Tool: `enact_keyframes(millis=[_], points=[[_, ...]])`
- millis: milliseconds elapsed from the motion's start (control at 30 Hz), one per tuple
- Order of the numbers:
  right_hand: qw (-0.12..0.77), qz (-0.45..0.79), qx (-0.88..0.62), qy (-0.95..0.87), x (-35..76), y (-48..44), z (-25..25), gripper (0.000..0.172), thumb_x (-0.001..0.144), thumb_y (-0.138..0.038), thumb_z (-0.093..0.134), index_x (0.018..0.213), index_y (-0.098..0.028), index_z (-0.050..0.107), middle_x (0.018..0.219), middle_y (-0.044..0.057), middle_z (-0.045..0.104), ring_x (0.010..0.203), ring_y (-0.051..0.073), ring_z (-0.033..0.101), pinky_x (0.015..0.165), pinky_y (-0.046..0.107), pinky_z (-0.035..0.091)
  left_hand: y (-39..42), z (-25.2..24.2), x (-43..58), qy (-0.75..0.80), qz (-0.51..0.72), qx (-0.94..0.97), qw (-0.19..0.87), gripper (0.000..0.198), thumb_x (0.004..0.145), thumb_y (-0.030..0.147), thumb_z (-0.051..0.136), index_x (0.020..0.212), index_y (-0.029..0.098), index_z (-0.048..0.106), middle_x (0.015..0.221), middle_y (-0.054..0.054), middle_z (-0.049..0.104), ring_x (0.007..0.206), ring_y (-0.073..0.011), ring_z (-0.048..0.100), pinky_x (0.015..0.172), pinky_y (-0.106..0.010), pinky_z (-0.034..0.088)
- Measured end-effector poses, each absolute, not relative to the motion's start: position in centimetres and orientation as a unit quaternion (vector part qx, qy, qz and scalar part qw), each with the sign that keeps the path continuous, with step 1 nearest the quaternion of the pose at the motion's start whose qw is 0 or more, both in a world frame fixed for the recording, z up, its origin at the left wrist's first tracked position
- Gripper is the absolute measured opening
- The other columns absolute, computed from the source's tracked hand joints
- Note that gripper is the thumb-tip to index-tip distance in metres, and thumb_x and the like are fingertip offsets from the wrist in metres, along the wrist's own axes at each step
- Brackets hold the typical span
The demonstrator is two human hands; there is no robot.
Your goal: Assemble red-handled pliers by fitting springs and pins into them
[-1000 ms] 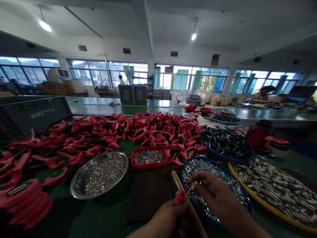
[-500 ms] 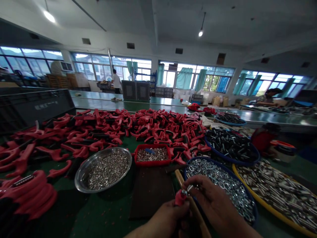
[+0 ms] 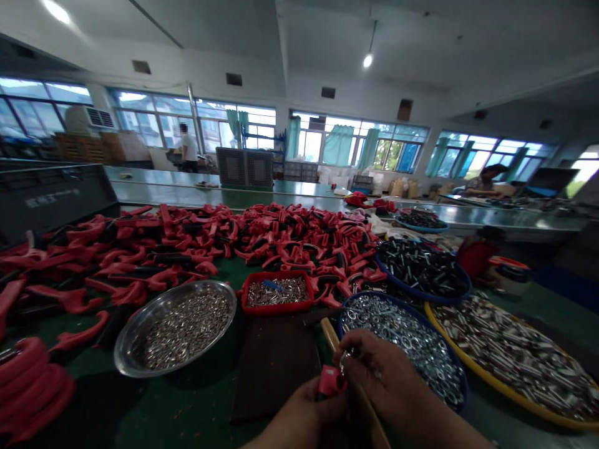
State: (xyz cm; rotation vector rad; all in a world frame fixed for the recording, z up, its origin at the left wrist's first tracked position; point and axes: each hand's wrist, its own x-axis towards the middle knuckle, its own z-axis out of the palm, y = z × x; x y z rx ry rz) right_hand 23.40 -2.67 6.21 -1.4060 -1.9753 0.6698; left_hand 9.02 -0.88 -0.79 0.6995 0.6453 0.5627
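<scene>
My left hand (image 3: 311, 405) is closed around a red and black handle piece (image 3: 330, 379), its red end pointing up. Just above that end, my right hand (image 3: 386, 377) pinches a small shiny metal part (image 3: 346, 357); its shape is partly hidden by the fingers. The part is close to the red end, and I cannot tell whether they touch. Beneath both hands runs a wooden handle (image 3: 330, 335) with a dark piece by its far end. Behind my right hand is a blue-rimmed basin of metal rings (image 3: 402, 327).
Red handle parts (image 3: 281, 237) are heaped across the green bench. In front stand a steel bowl of small metal pieces (image 3: 187, 330), a red tray (image 3: 248, 307) and a dark board (image 3: 276, 368). A yellow-rimmed basin (image 3: 505, 378) holds metal tubes. Two people are in the background.
The camera view has shifted, moving most of the scene left. The red end has tilted to show a flat face, and the right fingers have closed further over the metal part.
</scene>
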Motion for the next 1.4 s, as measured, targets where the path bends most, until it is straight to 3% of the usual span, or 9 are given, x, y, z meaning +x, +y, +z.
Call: enact_keyframes(millis=[200,400,567,733,867,967,1100,1267,1400], points=[[0.322,0.205,-0.510,-0.771,23.5,-3.9,5.2,0.013,0.084,-0.025,0.043,0.091,-0.020,0.054,0.085,0.004,0.063,0.078,0.017,0.057,0.069,0.029,0.042,-0.7,-1.7,8.7,0.294,0.245,0.345,0.857,0.043,0.048,0.038,0.078,0.076,0.013,0.057,0.060,0.001,0.052,0.053,-0.0068,0.044,0.051,-0.017,0.029],[0.368,0.395,-0.528,-0.655,24.1,-3.5,3.8,0.015,0.082,-0.031,0.049,0.087,-0.017,0.051,0.074,0.003,0.061,0.067,0.015,0.057,0.058,0.025,0.043,-0.2,-1.7,8.5,0.286,0.130,0.366,0.876,0.018,0.051,0.017,0.067,0.065,0.013,0.057,0.051,0.004,0.045,0.044,-0.0046,0.036,0.043,-0.017,0.021],[0.327,0.247,-0.563,-0.717,24.6,-4.3,3.4,0.012,0.080,-0.027,0.049,0.085,-0.019,0.056,0.082,0.005,0.062,0.075,0.018,0.056,0.065,0.030,0.042,-0.4,-1.7,9.0,0.301,0.143,0.349,0.876,0.021,0.050,0.020,0.065,0.065,0.015,0.052,0.045,0.007,0.041,0.038,-0.0034,0.032,0.039,-0.016,0.018],[0.343,0.392,-0.556,-0.648,25.9,-3.6,2.6,0.021,0.083,-0.036,0.045,0.087,-0.017,0.052,0.072,0.002,0.063,0.065,0.015,0.060,0.057,0.025,0.046,-0.5,-0.9,8.4,0.244,0.110,0.341,0.901,0.026,0.052,0.025,0.069,0.060,0.015,0.046,0.040,0.007,0.037,0.035,-0.0021,0.027,0.035,-0.015,0.012],[0.206,0.090,-0.677,-0.701,29.9,-1.7,2.8,0.024,0.087,-0.034,0.038,0.089,-0.020,0.057,0.078,0.002,0.065,0.069,0.015,0.060,0.065,0.027,0.047,-0.1,0.0,7.6,0.214,0.103,0.245,0.940,0.029,0.059,0.025,0.066,0.082,0.015,0.052,0.053,0.005,0.047,0.035,-0.0012,0.029,0.034,-0.012,0.012],[0.154,-0.015,-0.720,-0.676,34.0,0.0,3.1,0.020,0.079,-0.020,0.045,0.084,-0.015,0.063,0.089,0.013,0.063,0.088,0.027,0.057,0.080,0.043,0.040,0.3,0.0,7.5,0.226,0.133,0.148,0.954,0.027,0.060,0.024,0.062,0.084,0.017,0.050,0.065,0.004,0.051,0.038,-0.0018,0.035,0.034,-0.010,0.019],[0.103,-0.027,-0.724,-0.682,37.1,1.5,2.8,0.016,0.072,-0.014,0.049,0.071,-0.016,0.065,0.079,0.013,0.063,0.080,0.029,0.058,0.073,0.044,0.042,0.7,-0.3,7.6,0.224,0.151,0.108,0.957,0.023,0.068,0.030,0.054,0.082,0.012,0.053,0.063,0.002,0.050,0.042,-0.0043,0.040,0.033,-0.011,0.024],[0.116,-0.020,-0.692,-0.712,34.1,0.5,3.1,0.016,0.079,-0.020,0.047,0.079,-0.017,0.063,0.087,0.010,0.064,0.087,0.025,0.057,0.079,0.040,0.042,0.8,-0.1,7.7,0.289,0.198,0.096,0.932,0.030,0.073,0.041,0.057,0.086,0.015,0.054,0.074,0.003,0.056,0.038,-0.0016,0.039,0.031,-0.011,0.025],[0.206,0.106,-0.575,-0.785,27.6,-1.9,3.8,0.014,0.083,-0.027,0.046,0.088,-0.025,0.059,0.099,0.002,0.063,0.091,0.015,0.057,0.077,0.026,0.045,0.7,-0.6,8.2,0.299,0.187,0.120,0.928,0.031,0.077,0.042,0.054,0.072,0.011,0.055,0.047,0.006,0.042,0.032,-0.0008,0.032,0.031,-0.010,0.022]])
